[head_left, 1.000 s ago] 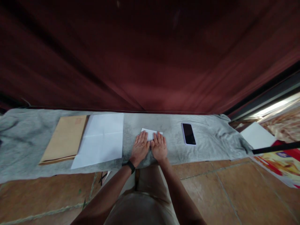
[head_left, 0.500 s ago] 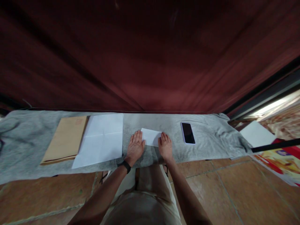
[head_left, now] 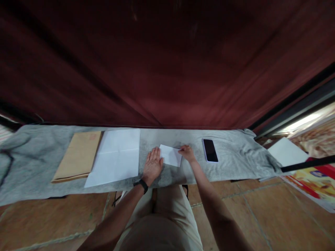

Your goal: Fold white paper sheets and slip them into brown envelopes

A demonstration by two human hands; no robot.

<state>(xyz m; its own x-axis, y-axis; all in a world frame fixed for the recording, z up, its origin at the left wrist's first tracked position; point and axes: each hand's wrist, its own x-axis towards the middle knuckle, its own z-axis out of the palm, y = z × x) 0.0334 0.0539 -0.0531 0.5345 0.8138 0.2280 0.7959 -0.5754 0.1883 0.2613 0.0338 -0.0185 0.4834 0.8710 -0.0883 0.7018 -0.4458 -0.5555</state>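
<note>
A small folded white paper (head_left: 171,155) lies on the grey cloth (head_left: 232,157) in front of me. My left hand (head_left: 152,165) rests flat beside the paper's left edge, fingers stretched out, with a black band on the wrist. At the paper's far right corner, my right hand (head_left: 187,153) has its fingers curled and pinched on the paper's edge.
A larger creased white sheet (head_left: 115,157) and a brown envelope (head_left: 78,156) lie to the left on the cloth. A black phone (head_left: 210,150) lies to the right. A dark red curtain (head_left: 167,62) hangs behind. Tiled floor (head_left: 261,216) is below, with papers at the right.
Both hands slid off the top of the folded paper and apart. The left now lies at its left edge; the right moved up to its far right corner and closed on it.
</note>
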